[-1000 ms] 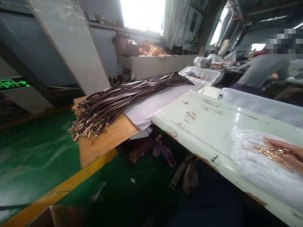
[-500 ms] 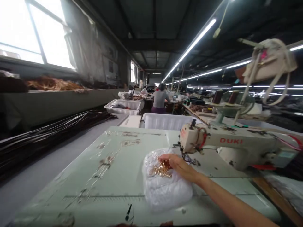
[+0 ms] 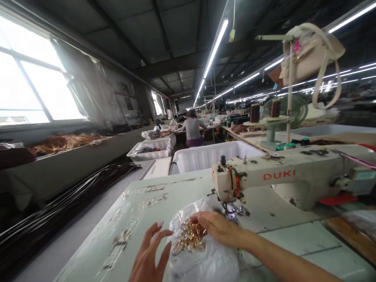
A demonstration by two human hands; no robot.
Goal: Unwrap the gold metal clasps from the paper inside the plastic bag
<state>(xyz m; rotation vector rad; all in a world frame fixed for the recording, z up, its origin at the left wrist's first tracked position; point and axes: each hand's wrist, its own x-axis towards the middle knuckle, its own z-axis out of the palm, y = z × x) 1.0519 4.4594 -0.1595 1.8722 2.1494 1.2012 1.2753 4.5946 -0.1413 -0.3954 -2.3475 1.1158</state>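
Observation:
A pile of small gold-coloured metal clasps (image 3: pixel 190 237) lies on a crumpled clear-and-white plastic bag (image 3: pixel 217 260) on the pale green sewing table (image 3: pixel 158 219). My right hand (image 3: pixel 220 229) reaches in from the right and rests along the far right side of the pile. Its fingers are extended and slightly curved over the metal, with some tips hidden. To the left of the bag is my left hand (image 3: pixel 151 254), fingers spread and nothing in them; one fingertip is close to the bag's edge.
A DUKI sewing machine (image 3: pixel 264 176) stands right of the bag, its needle area just behind my right hand. White plastic bins (image 3: pixel 205 154) sit beyond the table. Dark strips (image 3: pixel 73 199) lie along the left. A person (image 3: pixel 194 131) sits farther off.
My left hand has come into view from below, left of the bag. My right hand stays at the pile, which now looks more spread. The camera view has shifted and tilted.

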